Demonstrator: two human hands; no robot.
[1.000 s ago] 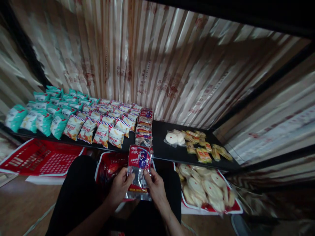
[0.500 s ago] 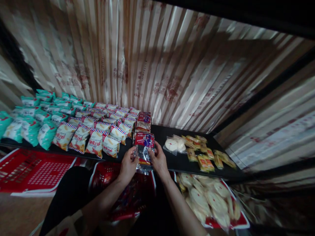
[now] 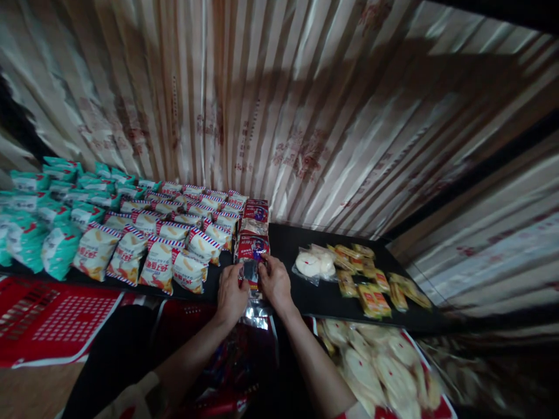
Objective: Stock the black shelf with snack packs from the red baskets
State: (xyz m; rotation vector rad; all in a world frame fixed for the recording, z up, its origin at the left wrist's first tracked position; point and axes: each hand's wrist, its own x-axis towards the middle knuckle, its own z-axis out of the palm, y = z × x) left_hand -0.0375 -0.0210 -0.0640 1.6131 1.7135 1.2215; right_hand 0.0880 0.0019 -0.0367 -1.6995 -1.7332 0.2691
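Observation:
Between my two hands lies a red and dark snack packet [image 3: 252, 249] with a clear, shiny lower end, at the front of the black shelf [image 3: 283, 285]. My left hand [image 3: 232, 293] grips its left edge, fingers curled. On the opposite edge, my right hand [image 3: 275, 282] has its thumb over the packet. Just behind it sits another red packet [image 3: 254, 210] of the same kind. White and orange snack bags [image 3: 188, 270] with striped tops stand in rows to the left of my left hand.
Teal bags [image 3: 63, 247] fill the shelf's far left. Round white flatbreads [image 3: 315, 263] in clear wrap and small yellow packs [image 3: 373, 299] lie to the right. Below are red baskets, one with wrapped flatbreads [image 3: 384, 361]. A striped curtain [image 3: 305, 116] hangs behind.
The packet has come down from a raised, tilted position to lie flatter on the shelf, with both hands still on it. The view has shifted slightly.

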